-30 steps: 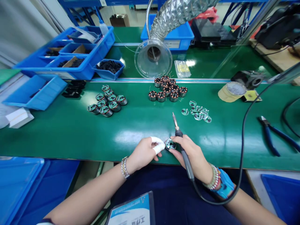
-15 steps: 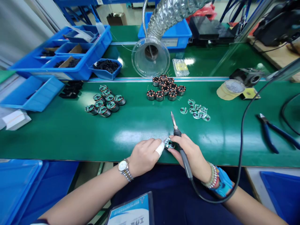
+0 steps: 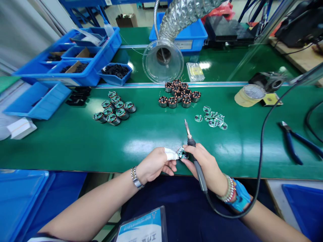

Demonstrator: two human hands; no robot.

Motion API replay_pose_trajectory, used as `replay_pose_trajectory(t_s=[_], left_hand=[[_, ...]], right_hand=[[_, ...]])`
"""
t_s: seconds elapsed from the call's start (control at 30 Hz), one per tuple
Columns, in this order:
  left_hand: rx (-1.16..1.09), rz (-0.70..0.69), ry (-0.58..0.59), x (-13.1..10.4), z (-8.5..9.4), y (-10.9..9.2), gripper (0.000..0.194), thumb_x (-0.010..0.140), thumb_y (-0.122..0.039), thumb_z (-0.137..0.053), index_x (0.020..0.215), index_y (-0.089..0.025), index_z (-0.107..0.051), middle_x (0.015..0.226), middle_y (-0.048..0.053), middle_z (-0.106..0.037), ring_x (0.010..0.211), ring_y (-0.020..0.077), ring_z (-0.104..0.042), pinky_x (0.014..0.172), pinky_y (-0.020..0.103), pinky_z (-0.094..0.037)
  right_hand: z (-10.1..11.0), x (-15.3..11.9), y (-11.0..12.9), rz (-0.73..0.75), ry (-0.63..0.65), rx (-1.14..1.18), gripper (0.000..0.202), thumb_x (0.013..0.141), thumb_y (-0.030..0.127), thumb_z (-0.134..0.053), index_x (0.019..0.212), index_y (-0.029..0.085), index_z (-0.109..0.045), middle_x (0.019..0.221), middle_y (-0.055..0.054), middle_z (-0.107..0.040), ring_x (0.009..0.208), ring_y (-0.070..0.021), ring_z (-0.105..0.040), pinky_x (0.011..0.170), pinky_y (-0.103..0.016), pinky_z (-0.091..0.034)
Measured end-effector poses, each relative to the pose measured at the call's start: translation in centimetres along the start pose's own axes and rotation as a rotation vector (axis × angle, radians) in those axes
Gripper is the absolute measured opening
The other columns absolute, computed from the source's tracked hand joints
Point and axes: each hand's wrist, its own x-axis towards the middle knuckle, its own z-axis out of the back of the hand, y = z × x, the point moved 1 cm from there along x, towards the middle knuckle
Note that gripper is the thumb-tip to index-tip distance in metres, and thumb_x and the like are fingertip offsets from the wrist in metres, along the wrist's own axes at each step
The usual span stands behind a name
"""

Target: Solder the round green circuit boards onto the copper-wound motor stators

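My right hand [image 3: 205, 163] is closed around a soldering iron [image 3: 199, 171], its tip pointing up and away from me. The same hand's thumb and fingertip grip the right side of a motor stator with a round green circuit board [image 3: 182, 153] on top, near the bench's front edge. At its left edge, the white-wrapped fingertips of my left hand [image 3: 158, 163] are pinched together, with the other fingers loosely curled below. Whether a fine wire lies in that pinch is too small to see. The iron's tip is apart from the board.
Bare copper-wound stators [image 3: 178, 95] stand mid-bench, loose round circuit boards [image 3: 214, 118] to their right. Stators topped with boards [image 3: 113, 109] stand left. A clear fume hood [image 3: 163, 69] hangs behind. Cutters [image 3: 292, 144] and a yellowish tub [image 3: 248, 95] lie right; blue bins [image 3: 114, 79] stand left.
My left hand has rolled over from knuckles up to show its palm side, its wrapped fingertips staying at the board's left edge. The right hand, iron and stator have barely moved.
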Motion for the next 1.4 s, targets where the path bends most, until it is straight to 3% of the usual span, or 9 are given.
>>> replay_pose_trajectory(t_s=[0.1, 0.23, 0.43, 0.63, 0.87, 0.97, 1.1, 1.27, 1.4], left_hand=[[0.120, -0.161, -0.098, -0.7, -0.1, 1.7, 0.015, 0.077, -0.026, -0.051, 0.074, -0.012, -0.057, 0.062, 0.001, -0.056, 0.053, 0.0102, -0.055, 0.050, 0.023, -0.048], [0.504, -0.541, -0.328, -1.7, -0.2, 4.5, 0.026, 0.081, -0.023, -0.049, 0.104, -0.015, -0.056, 0.083, 0.005, -0.061, 0.068, 0.0127, -0.059, 0.065, 0.027, -0.051], [0.854, -0.851, -0.368, -1.5, -1.2, 5.9, 0.027, 0.084, -0.016, -0.042, 0.110, -0.011, -0.051, 0.091, 0.009, -0.059, 0.079, 0.0159, -0.058, 0.072, 0.029, -0.051], [1.161, -0.927, -0.397, -1.5, -1.7, 6.0, 0.023, 0.085, -0.015, -0.039, 0.101, -0.007, -0.053, 0.085, 0.012, -0.060, 0.075, 0.0203, -0.057, 0.068, 0.034, -0.052], [1.249, -0.986, -0.467, -1.5, 0.9, 3.8, 0.031, 0.085, -0.023, -0.045, 0.115, -0.014, -0.048, 0.100, 0.009, -0.061, 0.087, 0.0196, -0.059, 0.076, 0.033, -0.051], [1.393, -0.937, -0.373, -0.8, 1.3, 2.2, 0.033, 0.085, -0.023, -0.045, 0.117, -0.014, -0.047, 0.111, 0.009, -0.057, 0.091, 0.0200, -0.058, 0.076, 0.033, -0.051], [1.545, -0.956, -0.274, -0.3, 1.6, 0.7, 0.023, 0.086, -0.023, -0.043, 0.103, -0.016, -0.057, 0.102, 0.005, -0.061, 0.082, 0.0183, -0.059, 0.067, 0.030, -0.050], [1.582, -1.026, -0.229, 0.1, 2.3, -0.1, 0.021, 0.087, -0.021, -0.042, 0.091, -0.018, -0.062, 0.085, 0.002, -0.064, 0.073, 0.0153, -0.058, 0.063, 0.026, -0.046], [1.528, -0.972, -0.188, 0.2, 2.7, -0.4, 0.022, 0.087, -0.022, -0.042, 0.088, -0.018, -0.064, 0.081, 0.003, -0.064, 0.073, 0.0154, -0.058, 0.063, 0.026, -0.045]], right_hand=[[0.0, 0.0, 0.0, -0.002, -0.005, -0.004, 0.026, 0.082, 0.016, -0.052, 0.107, 0.019, -0.047, 0.090, -0.006, -0.056, 0.084, -0.0176, -0.053, 0.071, -0.031, -0.049], [0.0, 0.0, 0.0, -0.010, -0.004, -0.005, 0.026, 0.082, 0.018, -0.052, 0.107, 0.019, -0.048, 0.088, -0.006, -0.056, 0.083, -0.0177, -0.053, 0.071, -0.031, -0.049], [-0.3, -0.1, 0.1, -0.020, -0.016, 0.001, 0.027, 0.082, 0.017, -0.052, 0.108, 0.020, -0.047, 0.090, -0.006, -0.056, 0.082, -0.0177, -0.052, 0.070, -0.032, -0.049], [-0.2, -0.4, -0.2, 0.003, -0.022, 0.035, 0.029, 0.080, 0.014, -0.053, 0.108, 0.020, -0.047, 0.096, -0.007, -0.058, 0.086, -0.0179, -0.054, 0.074, -0.033, -0.049], [0.3, -0.9, -0.7, 0.036, 0.034, 0.076, 0.029, 0.080, 0.014, -0.055, 0.107, 0.020, -0.047, 0.104, -0.007, -0.061, 0.091, -0.0168, -0.057, 0.078, -0.032, -0.050], [0.2, -0.9, -0.6, 0.031, 0.038, 0.073, 0.030, 0.080, 0.014, -0.055, 0.108, 0.020, -0.046, 0.105, -0.007, -0.061, 0.093, -0.0175, -0.057, 0.079, -0.033, -0.050], [0.2, -0.9, -0.7, 0.032, 0.039, 0.057, 0.030, 0.080, 0.015, -0.055, 0.108, 0.020, -0.046, 0.104, -0.008, -0.061, 0.092, -0.0175, -0.058, 0.079, -0.033, -0.050], [0.2, -0.9, -0.7, 0.015, 0.047, 0.031, 0.029, 0.080, 0.017, -0.056, 0.108, 0.020, -0.047, 0.103, -0.008, -0.061, 0.092, -0.0183, -0.059, 0.078, -0.034, -0.051], [0.2, -0.9, -0.7, 0.021, 0.049, 0.041, 0.028, 0.080, 0.017, -0.056, 0.107, 0.019, -0.047, 0.101, -0.009, -0.062, 0.089, -0.0179, -0.060, 0.077, -0.034, -0.051]])
